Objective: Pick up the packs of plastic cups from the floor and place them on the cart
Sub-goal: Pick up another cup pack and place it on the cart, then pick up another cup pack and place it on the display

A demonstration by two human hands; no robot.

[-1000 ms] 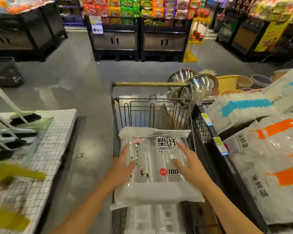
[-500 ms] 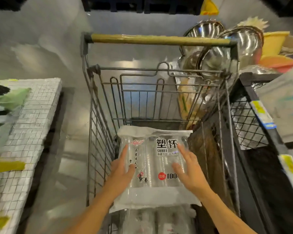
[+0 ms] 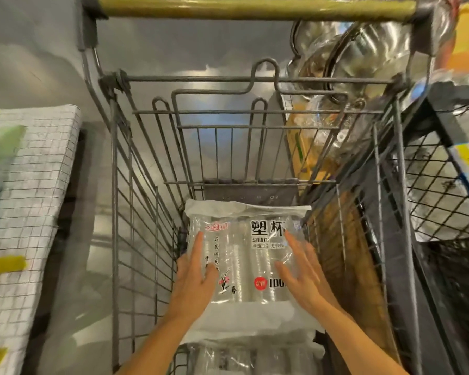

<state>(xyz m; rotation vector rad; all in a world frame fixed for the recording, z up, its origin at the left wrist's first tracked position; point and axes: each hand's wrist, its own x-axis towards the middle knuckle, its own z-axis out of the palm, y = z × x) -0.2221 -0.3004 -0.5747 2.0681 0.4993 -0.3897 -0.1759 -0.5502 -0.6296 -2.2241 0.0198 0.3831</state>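
Glossy grey floor (image 3: 52, 50), grid-patterned table cover (image 3: 30, 212) left, black mesh rack (image 3: 441, 190) right, steel bowls (image 3: 377, 47).

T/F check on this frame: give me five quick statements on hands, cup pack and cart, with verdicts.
1. The left hand and right hand both lie flat on the top pack of cups. True.
2. That pack sits on the floor beside the cart. False: it is inside the cart's basket.
3. A second pack shows beneath it. True.
4. The cart handle is red. False: olive-yellow.
5. The steel bowls sit left of the cart. False: right of it.
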